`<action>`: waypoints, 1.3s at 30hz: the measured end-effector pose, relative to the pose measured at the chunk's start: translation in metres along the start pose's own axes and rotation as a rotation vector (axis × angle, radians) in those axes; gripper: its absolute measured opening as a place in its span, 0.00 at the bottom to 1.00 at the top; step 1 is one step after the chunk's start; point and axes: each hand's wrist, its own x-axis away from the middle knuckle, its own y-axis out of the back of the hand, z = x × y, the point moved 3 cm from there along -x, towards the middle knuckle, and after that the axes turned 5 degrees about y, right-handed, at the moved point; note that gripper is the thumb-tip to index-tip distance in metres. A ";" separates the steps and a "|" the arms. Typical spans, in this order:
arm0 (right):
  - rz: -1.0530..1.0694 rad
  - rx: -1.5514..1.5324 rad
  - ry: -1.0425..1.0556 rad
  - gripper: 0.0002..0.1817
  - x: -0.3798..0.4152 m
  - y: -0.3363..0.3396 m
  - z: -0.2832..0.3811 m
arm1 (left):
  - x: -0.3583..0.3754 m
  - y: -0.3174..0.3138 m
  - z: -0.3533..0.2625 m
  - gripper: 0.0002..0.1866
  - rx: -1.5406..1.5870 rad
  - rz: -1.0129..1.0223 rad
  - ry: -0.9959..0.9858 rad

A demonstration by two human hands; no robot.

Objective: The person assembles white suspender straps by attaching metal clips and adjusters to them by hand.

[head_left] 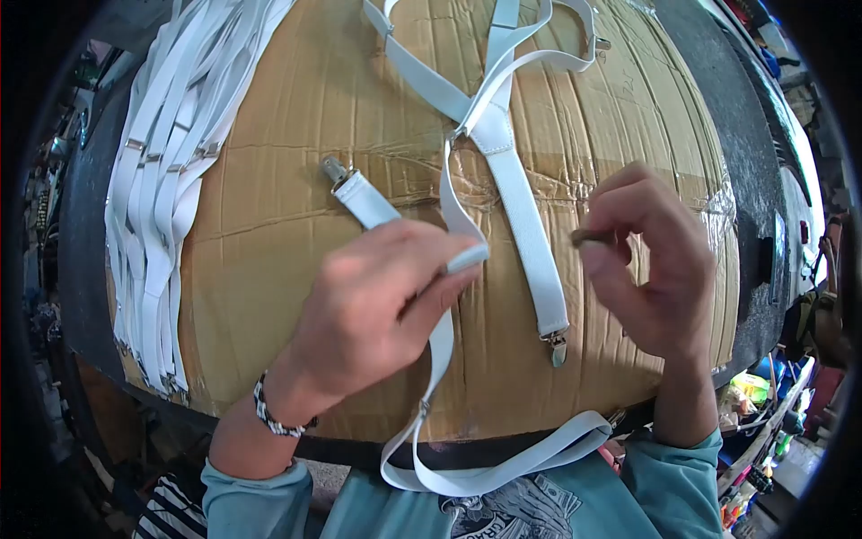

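White elastic suspenders (pixel 530 234) with metal clips lie over the cardboard, their Y-shaped junction at upper centre. My left hand (pixel 377 296) pinches a folded part of a white strap between thumb and fingers. From it one strap piece ends in a clip (pixel 338 171) at upper left, and another length runs down to a loop (pixel 503 476) over the table's front edge. My right hand (pixel 651 260), right of the suspenders, pinches a small dark brownish item (pixel 588 237), too small to identify. A second clip (pixel 557 349) lies between the hands.
A bundle of white straps (pixel 166 198) with metal buckles lies along the left side. Cardboard (pixel 269 296) covers much of the dark table (pixel 85 305). Cluttered colourful items (pixel 752 388) are beyond the table's right edge.
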 end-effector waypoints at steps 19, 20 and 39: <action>-0.538 -0.338 -0.064 0.05 0.026 0.046 -0.008 | -0.093 0.248 -0.070 0.07 0.071 -0.752 -0.273; -0.566 -0.354 -0.046 0.05 0.028 0.047 -0.011 | -0.095 0.253 -0.076 0.07 -0.007 -0.779 -0.281; -0.439 -0.346 -0.179 0.07 0.036 0.022 -0.016 | -0.001 -0.029 -0.041 0.13 -0.075 0.091 -0.263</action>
